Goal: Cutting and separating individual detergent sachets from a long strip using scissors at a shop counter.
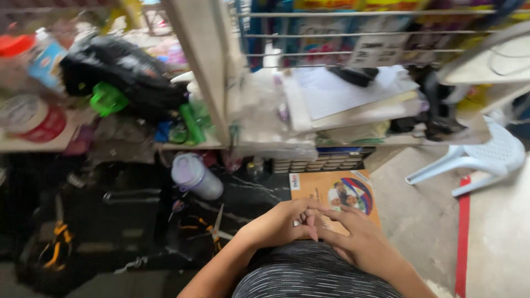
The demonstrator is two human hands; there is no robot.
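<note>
Hands: I see left hand [279, 223] and right hand [359, 240] resting together, fingers [309, 218] loosely interlaced, holding nothing
Book [334, 193]: lying flat just beyond them

- Left hand [279, 223]: bare, no glove; a small pale metallic glint, possibly a ring, at the finger bases, too blurred to confirm.
- Right hand [353, 237]: bare, no glove, no watch or band at the wrist.
- Forearms: both uncovered to the frame edge; no sleeves visible.
- Garment [314, 273] just below the hands: knit fabric, fine black-and-white horizontal stripes, heathered look.
</note>
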